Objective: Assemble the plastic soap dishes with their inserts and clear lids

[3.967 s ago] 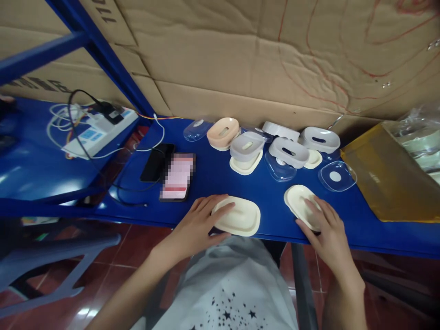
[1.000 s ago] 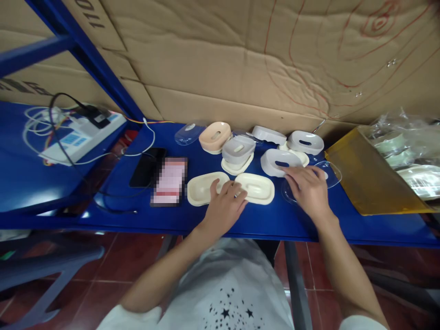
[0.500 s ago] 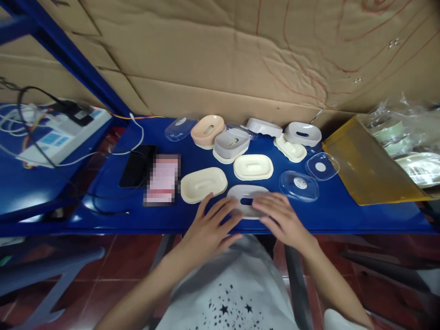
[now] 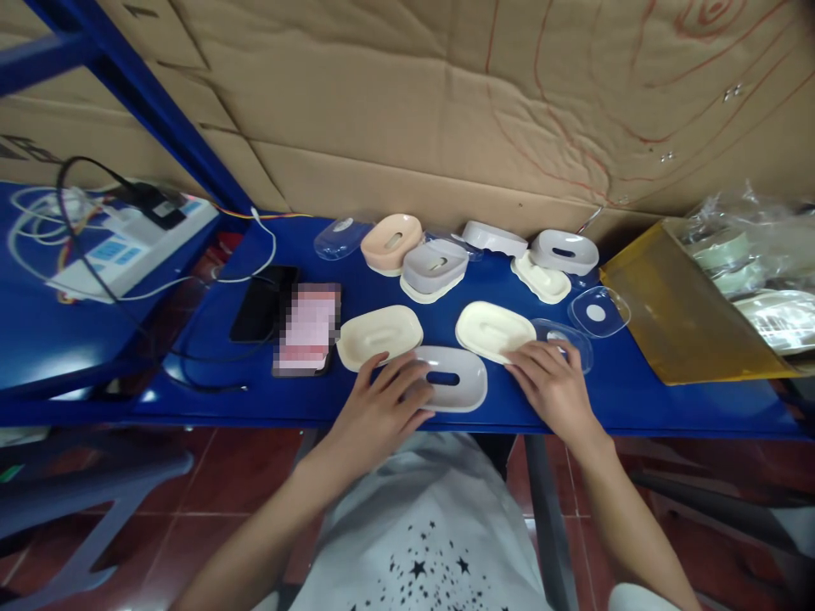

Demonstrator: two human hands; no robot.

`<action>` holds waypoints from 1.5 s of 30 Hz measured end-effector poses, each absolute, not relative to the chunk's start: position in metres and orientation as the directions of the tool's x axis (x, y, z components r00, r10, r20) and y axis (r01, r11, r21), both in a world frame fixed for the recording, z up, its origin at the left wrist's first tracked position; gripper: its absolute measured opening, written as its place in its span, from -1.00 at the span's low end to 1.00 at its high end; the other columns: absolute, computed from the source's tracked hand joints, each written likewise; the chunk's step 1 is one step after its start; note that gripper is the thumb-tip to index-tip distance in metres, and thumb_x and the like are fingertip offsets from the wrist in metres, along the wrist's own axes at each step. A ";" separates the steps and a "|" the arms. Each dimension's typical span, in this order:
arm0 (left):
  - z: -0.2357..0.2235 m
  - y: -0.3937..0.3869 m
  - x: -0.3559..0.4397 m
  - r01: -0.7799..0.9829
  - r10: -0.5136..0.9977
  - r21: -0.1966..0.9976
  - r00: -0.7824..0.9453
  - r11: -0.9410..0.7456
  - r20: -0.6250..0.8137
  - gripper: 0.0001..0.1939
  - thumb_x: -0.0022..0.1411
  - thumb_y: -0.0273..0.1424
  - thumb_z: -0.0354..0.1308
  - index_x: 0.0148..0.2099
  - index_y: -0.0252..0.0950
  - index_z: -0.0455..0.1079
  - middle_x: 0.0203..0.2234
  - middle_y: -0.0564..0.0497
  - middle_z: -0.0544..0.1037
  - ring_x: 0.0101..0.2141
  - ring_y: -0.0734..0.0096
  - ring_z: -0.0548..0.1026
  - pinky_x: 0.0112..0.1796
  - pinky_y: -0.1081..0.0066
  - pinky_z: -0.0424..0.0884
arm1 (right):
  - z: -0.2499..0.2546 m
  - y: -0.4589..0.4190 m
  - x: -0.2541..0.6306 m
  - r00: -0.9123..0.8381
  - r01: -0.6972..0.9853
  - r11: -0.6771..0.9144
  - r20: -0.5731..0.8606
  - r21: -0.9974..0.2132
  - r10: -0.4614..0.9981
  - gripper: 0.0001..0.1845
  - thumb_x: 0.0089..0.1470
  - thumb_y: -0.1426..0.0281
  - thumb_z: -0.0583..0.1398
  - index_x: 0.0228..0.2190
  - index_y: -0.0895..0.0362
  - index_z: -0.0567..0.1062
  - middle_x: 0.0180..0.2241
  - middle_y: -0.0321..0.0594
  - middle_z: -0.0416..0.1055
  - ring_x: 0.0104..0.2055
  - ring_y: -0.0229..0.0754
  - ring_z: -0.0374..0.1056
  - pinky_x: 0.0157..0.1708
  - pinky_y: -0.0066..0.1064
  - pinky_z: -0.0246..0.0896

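Note:
A pale grey oval soap dish with a long slot lies at the table's front edge. My left hand is over its left end, fingers apart and bent, touching or just above the rim. With closed fingers my right hand holds the lower right edge of a cream oval tray, which sits turned at a slant. Another cream oval tray lies just beyond my left fingertips. Partly behind my right hand is a clear plastic lid.
Farther back stand a peach soap dish, a grey dish on a cream tray, and more grey dishes. Phones and a power strip with cables lie left. A yellow-sided box holds wrapped pieces at right.
My right hand has left the grey soap dish and moved right to the cream tray, which has shifted right and turned. My left hand stays by the grey dish.

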State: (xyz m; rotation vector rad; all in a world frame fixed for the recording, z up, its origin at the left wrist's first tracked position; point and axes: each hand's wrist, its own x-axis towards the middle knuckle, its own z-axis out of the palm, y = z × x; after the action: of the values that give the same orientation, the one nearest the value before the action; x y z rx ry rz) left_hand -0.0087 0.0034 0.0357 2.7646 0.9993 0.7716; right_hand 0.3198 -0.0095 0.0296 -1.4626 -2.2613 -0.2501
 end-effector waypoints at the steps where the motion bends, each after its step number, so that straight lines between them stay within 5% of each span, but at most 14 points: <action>1: 0.036 0.004 -0.009 0.550 0.615 0.284 0.634 -0.785 0.469 -0.82 0.47 -0.39 0.29 0.08 -0.20 0.47 0.06 -0.10 0.65 0.15 0.09 0.58 0.22 -0.03 0.42 | 0.029 -0.018 0.319 -0.341 0.903 0.421 0.447 -0.090 0.827 -0.77 0.45 0.38 0.19 0.02 0.01 0.63 -0.06 -0.19 0.66 0.04 -0.02 0.53 0.20 -0.01 0.23; 7: 0.042 0.012 0.003 0.507 0.626 0.412 0.381 -0.757 0.681 -0.72 0.41 -0.42 0.35 0.11 -0.14 0.45 -0.02 -0.05 0.64 0.07 0.18 0.62 0.17 0.03 0.55 | 0.031 -0.039 0.305 -0.398 0.813 0.516 0.389 -0.270 0.831 -0.73 0.41 0.41 0.22 0.08 0.01 0.60 -0.03 -0.15 0.63 0.07 0.00 0.51 0.19 -0.03 0.35; 11: 0.034 0.018 0.018 0.495 0.602 0.370 0.478 -0.786 0.639 -0.75 0.44 -0.42 0.31 0.12 -0.17 0.44 -0.02 -0.07 0.64 0.04 0.19 0.63 0.19 0.01 0.54 | 0.030 -0.039 0.299 -0.373 0.782 0.532 0.440 -0.324 0.817 -0.67 0.38 0.35 0.27 0.14 -0.02 0.52 0.01 -0.11 0.61 0.10 0.04 0.53 0.15 -0.01 0.42; 14: 0.028 0.020 0.025 0.466 0.577 0.352 0.544 -0.812 0.609 -0.78 0.46 -0.43 0.28 0.12 -0.21 0.45 -0.04 -0.06 0.65 0.04 0.21 0.63 0.21 0.03 0.52 | 0.023 -0.043 0.303 -0.182 0.835 0.437 0.583 -0.334 0.792 -0.41 0.31 0.27 0.36 0.29 -0.07 0.38 0.11 -0.03 0.55 0.16 0.13 0.51 0.12 0.03 0.46; 17: 0.027 0.020 0.025 0.466 0.553 0.308 0.607 -0.829 0.571 -0.82 0.48 -0.45 0.26 0.09 -0.25 0.47 -0.05 -0.05 0.67 0.08 0.20 0.62 0.24 0.03 0.48 | 0.017 -0.047 0.303 -0.227 0.837 0.455 0.563 -0.305 0.795 -0.27 0.29 0.27 0.38 0.38 -0.08 0.29 0.28 0.04 0.43 0.33 0.19 0.39 0.21 0.10 0.41; 25: 0.024 0.023 0.011 0.446 0.528 0.283 0.726 -0.849 0.442 -0.79 0.52 -0.44 0.20 0.14 -0.30 0.49 0.05 -0.12 0.65 0.21 0.15 0.54 0.31 0.00 0.42 | 0.012 -0.050 0.286 -0.391 0.798 0.536 0.440 -0.276 0.808 -0.46 0.38 0.42 0.26 0.32 -0.05 0.41 0.21 -0.13 0.55 0.35 0.08 0.38 0.25 0.05 0.36; 35: 0.020 0.017 0.004 0.454 0.474 0.175 0.711 -0.874 0.519 -0.78 0.52 -0.46 0.20 0.16 -0.28 0.49 0.02 -0.08 0.68 0.13 0.19 0.61 0.23 0.09 0.50 | 0.016 -0.052 0.280 -0.478 0.811 0.569 0.407 -0.137 0.778 -0.63 0.42 0.44 0.24 0.20 -0.01 0.52 0.21 -0.20 0.56 0.33 -0.03 0.41 0.36 0.00 0.22; 40: 0.023 0.017 -0.002 0.444 0.475 0.188 0.727 -0.876 0.495 -0.77 0.51 -0.42 0.23 0.16 -0.27 0.48 0.10 -0.15 0.63 0.17 0.14 0.58 0.22 0.04 0.52 | 0.017 -0.049 0.281 -0.482 0.778 0.598 0.429 -0.192 0.764 -0.63 0.41 0.45 0.24 0.19 -0.02 0.53 0.16 -0.22 0.60 0.30 -0.07 0.44 0.36 -0.01 0.25; 45: 0.029 0.030 -0.014 0.404 0.525 0.340 0.714 -0.849 0.464 -0.66 0.46 -0.32 0.30 0.21 -0.25 0.45 0.26 -0.25 0.48 0.33 -0.01 0.43 0.25 -0.06 0.51 | 0.021 -0.044 0.286 -0.476 0.707 0.634 0.452 -0.314 0.755 -0.58 0.37 0.45 0.28 0.22 -0.01 0.52 0.18 -0.16 0.58 0.38 0.04 0.35 0.33 0.12 0.32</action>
State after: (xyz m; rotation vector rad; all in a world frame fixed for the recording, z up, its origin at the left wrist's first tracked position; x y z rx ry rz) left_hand -0.0137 0.0297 0.0288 2.7064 0.7434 0.8297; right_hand 0.2858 -0.0443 0.0209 -1.1391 -2.2956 0.1128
